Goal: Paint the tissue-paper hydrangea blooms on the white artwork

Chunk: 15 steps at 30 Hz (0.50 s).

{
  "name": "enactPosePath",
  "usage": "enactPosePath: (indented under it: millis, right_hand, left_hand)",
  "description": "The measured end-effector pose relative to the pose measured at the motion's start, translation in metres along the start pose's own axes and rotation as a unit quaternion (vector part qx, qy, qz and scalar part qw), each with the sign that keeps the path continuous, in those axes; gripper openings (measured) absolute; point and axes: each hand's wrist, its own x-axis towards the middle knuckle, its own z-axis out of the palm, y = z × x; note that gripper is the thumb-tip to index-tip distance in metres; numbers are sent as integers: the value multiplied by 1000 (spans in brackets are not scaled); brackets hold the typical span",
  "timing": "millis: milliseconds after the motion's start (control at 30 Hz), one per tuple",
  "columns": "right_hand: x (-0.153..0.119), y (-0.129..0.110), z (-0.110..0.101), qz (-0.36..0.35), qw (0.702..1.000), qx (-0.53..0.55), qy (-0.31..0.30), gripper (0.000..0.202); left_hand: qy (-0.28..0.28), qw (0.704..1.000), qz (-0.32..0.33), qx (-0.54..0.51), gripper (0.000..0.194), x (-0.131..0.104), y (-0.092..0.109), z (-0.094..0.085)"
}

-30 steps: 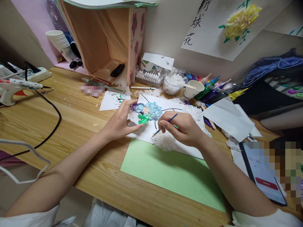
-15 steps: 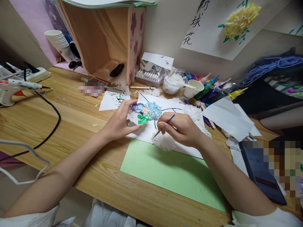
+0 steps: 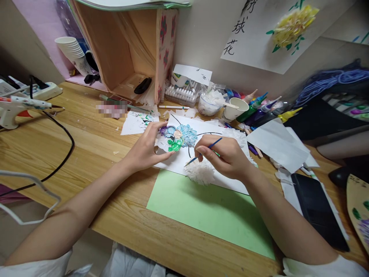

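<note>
My left hand (image 3: 144, 148) curls its fingers and thumb around the edges of a small paint palette (image 3: 174, 144) smeared with purple, green and peach paint. A slim blue paintbrush (image 3: 213, 144) is pinched in my right hand (image 3: 225, 158), its tip pointing down and left at a ruffled white paper flower (image 3: 200, 173); whether it touches is unclear. That flower sits on a white sheet (image 3: 168, 164) with black drawn stems. Also on the sheet are a light blue flower (image 3: 187, 135), beside the palette, and another white flower (image 3: 235, 133), partly behind my right hand.
Green paper (image 3: 201, 211) lies under the sheet's near edge. Behind stand a paper cup (image 3: 235, 109), a bowl of white scraps (image 3: 211, 102) and paint bottles (image 3: 256, 107). A phone (image 3: 317, 209) lies right; a glue gun (image 3: 17, 109) with its black cord lies left.
My right hand has shifted slightly to the right, and the brush leans flatter. The phone's screen has gone dark. My left hand and the palette stay in place.
</note>
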Motion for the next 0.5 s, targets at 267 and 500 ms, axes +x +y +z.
enactPosePath:
  millis: [267,500]
  right_hand:
    - [-1,5,4,-6,1000,-11,-24,31]
    - [0,5,3,-2,1000,-19,-18,33]
  left_hand:
    - [-2,1000,2,2,72,0,1,-1]
    - [1,1000,3,2,72,0,1,-1]
